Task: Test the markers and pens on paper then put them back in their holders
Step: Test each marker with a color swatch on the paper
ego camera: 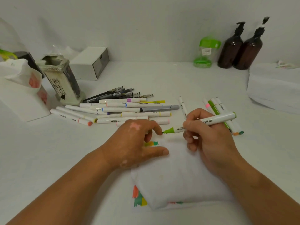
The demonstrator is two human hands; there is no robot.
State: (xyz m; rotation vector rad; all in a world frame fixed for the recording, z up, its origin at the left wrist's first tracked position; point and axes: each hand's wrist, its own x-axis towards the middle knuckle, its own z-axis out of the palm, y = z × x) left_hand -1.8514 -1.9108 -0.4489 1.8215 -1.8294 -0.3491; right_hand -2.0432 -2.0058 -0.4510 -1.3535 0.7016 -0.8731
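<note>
My right hand grips an uncapped white marker with a green tip; the tip points left, just above the folded white paper. My left hand rests on the paper's upper left part, fingers bent, thumb stretched out flat. Small yellow and green test marks show beside its fingers, and more colour marks sit at the paper's lower left edge. A pile of white markers and black pens lies behind my hands. A few more markers lie behind my right hand.
A patterned pen holder and a white holder stand at the left. A white box sits behind them. Two brown pump bottles and a green container stand at the back right. White folded material lies at the right.
</note>
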